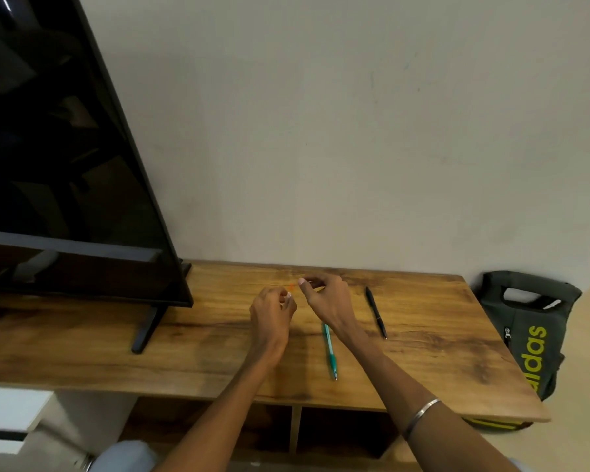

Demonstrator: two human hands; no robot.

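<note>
Left grip (273,310), right grip (324,298): curled, close together; cannot tell whether gripping. Orange bit (291,286) between fingertips (288,295), above tabletop (218,352), beyond green pen (329,349). Best kept low, pinched firmly, moved slowly.

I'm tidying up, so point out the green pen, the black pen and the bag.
green pen (330,352): head view, middle of the barrel.
black pen (376,312): head view, middle of the barrel.
bag (521,316): head view, dark front panel.

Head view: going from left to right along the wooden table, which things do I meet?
Television → left hand → green pen → black pen → grey bag. The right hand overlaps the green pen, so I omit it.
</note>
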